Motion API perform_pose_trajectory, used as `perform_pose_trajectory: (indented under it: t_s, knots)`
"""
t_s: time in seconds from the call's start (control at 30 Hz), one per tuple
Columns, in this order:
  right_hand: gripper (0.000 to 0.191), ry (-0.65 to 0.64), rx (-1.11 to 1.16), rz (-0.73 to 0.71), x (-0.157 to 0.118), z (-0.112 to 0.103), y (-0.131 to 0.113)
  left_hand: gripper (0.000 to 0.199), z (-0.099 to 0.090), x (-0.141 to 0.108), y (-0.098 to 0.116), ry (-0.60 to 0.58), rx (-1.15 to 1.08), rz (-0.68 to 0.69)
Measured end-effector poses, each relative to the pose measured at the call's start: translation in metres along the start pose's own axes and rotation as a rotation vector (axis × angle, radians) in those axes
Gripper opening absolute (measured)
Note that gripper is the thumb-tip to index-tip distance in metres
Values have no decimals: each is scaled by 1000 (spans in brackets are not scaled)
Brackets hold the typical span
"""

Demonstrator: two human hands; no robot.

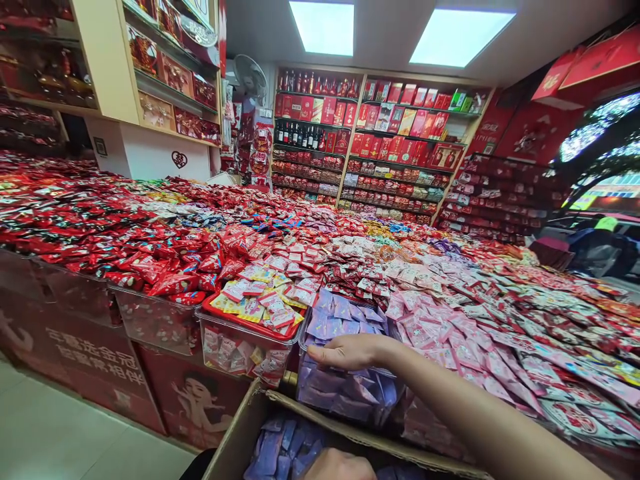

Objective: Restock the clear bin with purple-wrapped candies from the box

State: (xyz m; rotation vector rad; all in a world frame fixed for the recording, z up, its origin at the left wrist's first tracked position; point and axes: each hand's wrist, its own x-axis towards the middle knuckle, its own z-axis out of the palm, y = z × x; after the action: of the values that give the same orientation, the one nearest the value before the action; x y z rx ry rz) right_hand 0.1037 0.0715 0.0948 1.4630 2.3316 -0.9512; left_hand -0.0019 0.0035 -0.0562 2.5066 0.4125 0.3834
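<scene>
My right hand (345,352) reaches in from the right and lies across the front of a clear bin (345,400) heaped with purple packets (343,310). Its visible digits are stretched out to the left, and no packet shows in its grasp. At the bottom edge, my left hand (340,465) is down inside an open cardboard box (235,430), among more purple packets (285,445). Only the back of that hand shows; its fingers are hidden. The box stands against the front of the purple bin.
Left of the purple bin is a bin with a red tray rim (250,325) and yellow and white packets. Pink packets (465,340) lie to the right. Red packets (170,267) spread along the counter. Stocked shelves (350,140) line the back; tiled floor (65,427) is lower left.
</scene>
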Motion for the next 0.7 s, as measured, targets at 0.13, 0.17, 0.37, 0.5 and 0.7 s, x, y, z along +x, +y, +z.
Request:
perform_pose_trajectory:
  t_s: [0.13, 0.17, 0.37, 0.5, 0.7]
  knots:
    - [93, 51, 34, 26, 1, 1, 2, 15, -2, -3, 4, 45, -18, 26]
    - [94, 41, 44, 47, 3, 1, 4, 16, -2, -4, 5, 63, -19, 31]
    - [94, -126, 272, 74, 13, 4, 14, 16, 0, -7, 1, 88, -39, 45]
    - [86, -92, 335, 29, 13, 6, 17, 17, 0, -8, 3, 96, -32, 39]
    - [78, 8, 271, 8, 12, 3, 21, 15, -6, -10, 10, 101, -37, 25]
